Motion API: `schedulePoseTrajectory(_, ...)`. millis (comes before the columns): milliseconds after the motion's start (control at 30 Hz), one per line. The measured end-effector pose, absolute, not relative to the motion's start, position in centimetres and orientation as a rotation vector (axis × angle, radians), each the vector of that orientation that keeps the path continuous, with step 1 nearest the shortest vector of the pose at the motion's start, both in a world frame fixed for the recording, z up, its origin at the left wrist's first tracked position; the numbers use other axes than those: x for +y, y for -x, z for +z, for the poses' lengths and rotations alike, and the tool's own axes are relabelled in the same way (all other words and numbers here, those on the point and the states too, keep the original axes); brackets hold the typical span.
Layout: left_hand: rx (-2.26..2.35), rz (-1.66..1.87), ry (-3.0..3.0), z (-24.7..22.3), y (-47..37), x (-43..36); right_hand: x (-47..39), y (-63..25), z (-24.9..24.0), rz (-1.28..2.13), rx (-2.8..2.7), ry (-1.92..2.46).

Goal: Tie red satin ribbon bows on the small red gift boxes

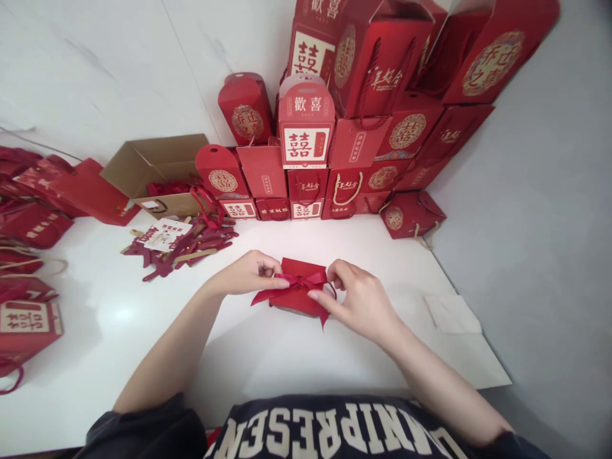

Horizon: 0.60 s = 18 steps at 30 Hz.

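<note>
A small red box (292,302) stands on the white table in front of me, with a red ribbon (301,281) tied in a bow across its front. My left hand (255,273) pinches the bow's left loop between thumb and fingers, and a ribbon tail hangs out below it to the left. At the bow's right side, my right hand (356,296) has thumb and fingers closed round the right loop. The other tail hangs down under my right thumb.
Red gift boxes (306,127) are stacked along the wall behind. An open cardboard box (157,156) stands back left, with a pile of dark red ribbon pieces (191,245) before it. More red bags (33,223) lie far left. A white sheet (452,313) lies right.
</note>
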<state>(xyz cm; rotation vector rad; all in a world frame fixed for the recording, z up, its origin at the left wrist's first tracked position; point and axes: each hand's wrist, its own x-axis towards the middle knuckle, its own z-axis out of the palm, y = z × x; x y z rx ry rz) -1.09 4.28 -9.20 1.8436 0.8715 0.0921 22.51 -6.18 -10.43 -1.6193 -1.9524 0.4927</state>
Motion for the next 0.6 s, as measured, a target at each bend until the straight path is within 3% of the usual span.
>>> schedulePoseTrajectory(167,0.823,0.129,-1.817,-9.3,0.7,4.1,-6.8,-20.5,-11.3,0.092,-2.108,1.585)
schedulePoseTrajectory(600,1.013,0.335,-1.946,-9.7,0.3,4.2,-4.9,-21.0,-12.8,0.068,-2.053,1.24)
